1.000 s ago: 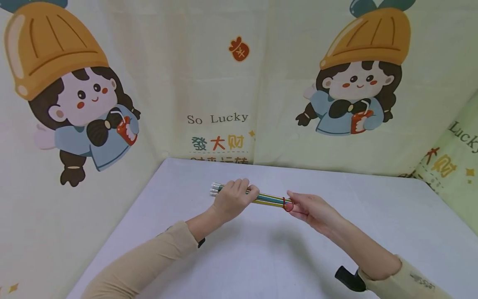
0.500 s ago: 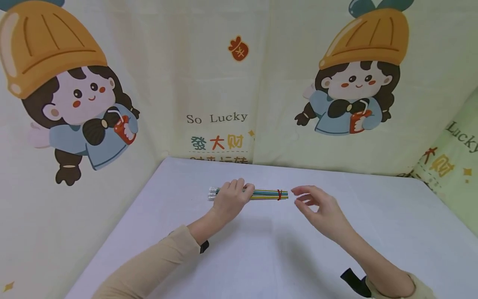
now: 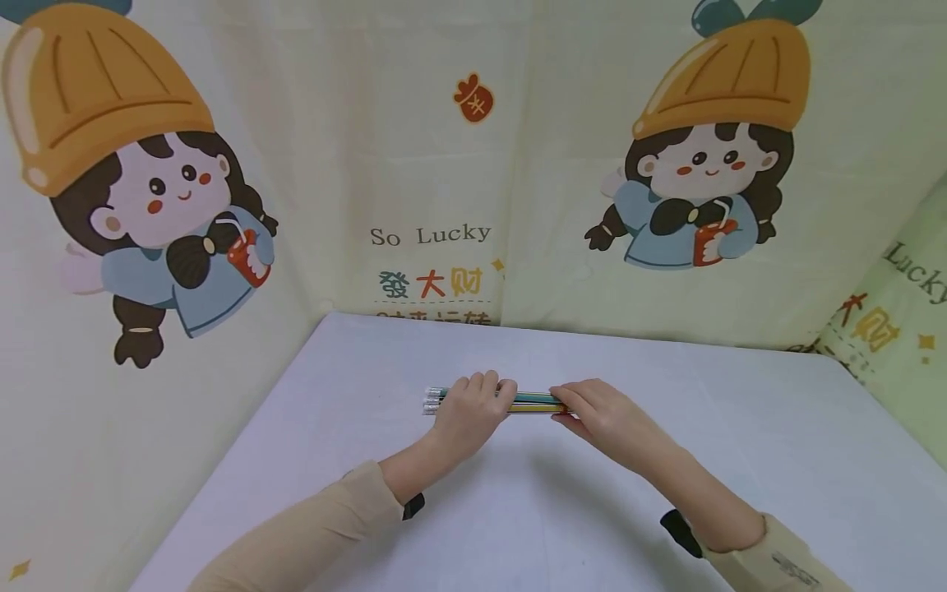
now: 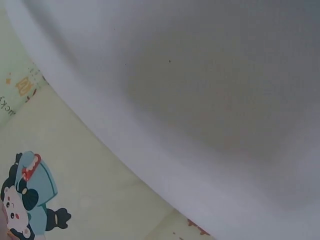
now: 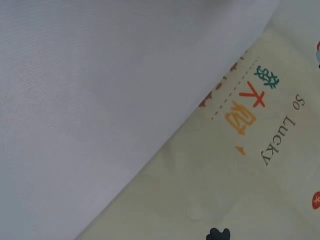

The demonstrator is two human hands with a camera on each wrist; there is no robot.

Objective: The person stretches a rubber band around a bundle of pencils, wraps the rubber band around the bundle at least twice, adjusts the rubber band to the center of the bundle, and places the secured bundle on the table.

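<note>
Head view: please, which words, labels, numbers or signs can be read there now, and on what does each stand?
"So Lucky": on the back cloth.
"發大财": on the back cloth, below those words; the next row is cut off by the table.
"Lucky", "大财": on the side cloth at the right, tilted.
Unclear: mark on the red emblem.
Too small to read: dark print on the right sleeve.
Striped bundle: no readable text.
</note>
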